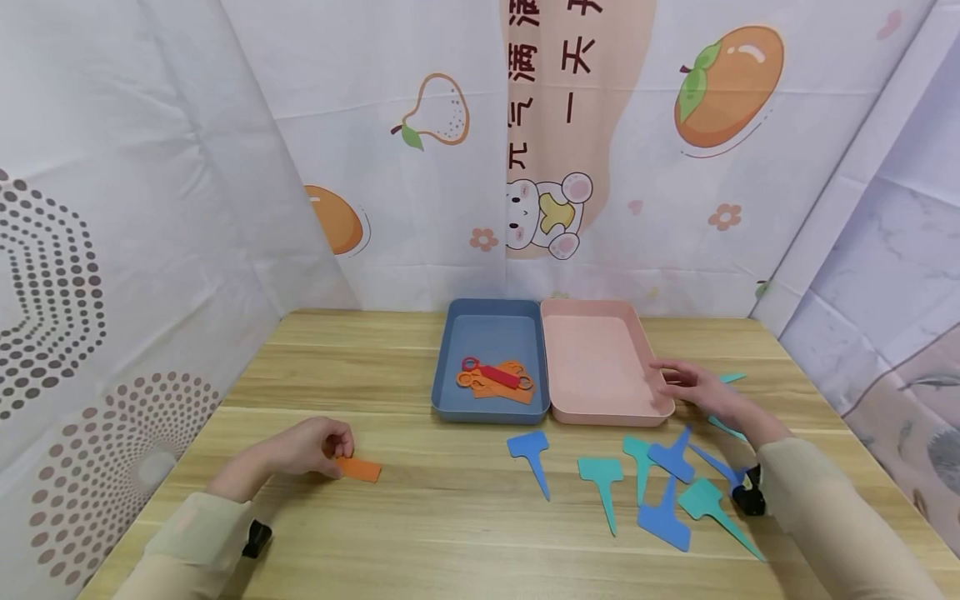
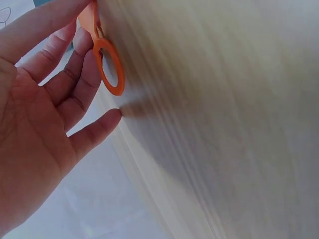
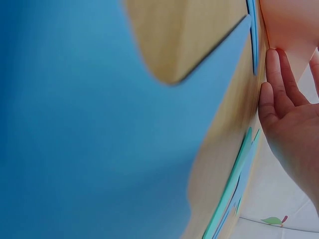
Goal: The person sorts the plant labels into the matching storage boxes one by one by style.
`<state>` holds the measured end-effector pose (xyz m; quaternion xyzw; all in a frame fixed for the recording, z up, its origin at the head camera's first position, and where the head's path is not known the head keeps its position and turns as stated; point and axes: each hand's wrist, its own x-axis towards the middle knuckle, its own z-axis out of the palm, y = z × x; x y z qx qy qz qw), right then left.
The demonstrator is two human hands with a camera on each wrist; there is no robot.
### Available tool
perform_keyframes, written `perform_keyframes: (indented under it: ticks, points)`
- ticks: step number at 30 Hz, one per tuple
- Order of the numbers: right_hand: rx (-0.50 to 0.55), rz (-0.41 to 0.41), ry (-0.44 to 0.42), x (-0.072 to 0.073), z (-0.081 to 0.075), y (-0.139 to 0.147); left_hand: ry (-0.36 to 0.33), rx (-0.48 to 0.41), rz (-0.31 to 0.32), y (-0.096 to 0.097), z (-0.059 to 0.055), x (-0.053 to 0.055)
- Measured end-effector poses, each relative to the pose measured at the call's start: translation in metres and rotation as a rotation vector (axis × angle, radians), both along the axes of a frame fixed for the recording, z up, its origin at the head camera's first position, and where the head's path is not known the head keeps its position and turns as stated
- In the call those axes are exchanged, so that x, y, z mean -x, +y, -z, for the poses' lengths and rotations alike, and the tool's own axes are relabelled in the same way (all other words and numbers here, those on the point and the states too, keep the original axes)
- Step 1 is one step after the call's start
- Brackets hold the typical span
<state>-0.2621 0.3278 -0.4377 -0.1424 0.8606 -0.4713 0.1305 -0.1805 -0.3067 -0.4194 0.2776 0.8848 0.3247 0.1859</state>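
My left hand (image 1: pixel 307 446) pinches an orange plastic tag (image 1: pixel 360 469) low over the left part of the table. In the left wrist view the tag's ring end (image 2: pixel 120 74) hangs below the fingers, while the little finger is stretched out. My right hand (image 1: pixel 693 390), fingers extended, is at the right wall of the pink tray (image 1: pixel 596 350); in the right wrist view its fingertips (image 3: pixel 271 57) seem to touch that wall. Beside it stands the blue tray (image 1: pixel 491 329), holding several orange tags (image 1: pixel 517 393) and a red tag (image 1: pixel 498 377).
Several blue T-shaped plant labels (image 1: pixel 663 523) and teal ones (image 1: pixel 602 472) lie scattered on the wooden table (image 1: pixel 450 517), in front of the pink tray and under the right forearm. A printed curtain (image 1: pixel 420 208) hangs behind the table.
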Motion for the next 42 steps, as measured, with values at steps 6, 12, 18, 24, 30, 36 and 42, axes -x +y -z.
perform_keyframes:
  ticks: [6, 12, 18, 24, 30, 36, 42]
  points:
    - [0.018, -0.004, -0.007, 0.0, -0.003, -0.001, -0.01, 0.001, -0.012, 0.001, -0.001, -0.001]
    - [0.022, -0.003, -0.013, 0.001, -0.003, -0.001, -0.051, -0.065, -0.008, -0.002, -0.003, 0.001]
    - [0.027, -0.003, -0.012, 0.001, -0.004, -0.001, -0.067, -0.071, -0.015, -0.006, -0.009, 0.007]
    - [0.03, -0.008, -0.012, 0.003, -0.004, 0.0, -0.071, -0.109, -0.029, -0.006, -0.021, 0.014]
    - [0.017, 0.002, -0.009, 0.005, 0.0, 0.001, -0.051, -0.169, -0.055, 0.002, -0.039, 0.028]
    - [0.017, -0.004, 0.002, 0.004, 0.002, 0.002, -0.012, -0.131, -0.104, 0.018, -0.056, 0.047]
    - [0.023, 0.004, -0.008, 0.002, 0.002, 0.002, 0.05, -0.133, -0.072, 0.039, -0.068, 0.071]
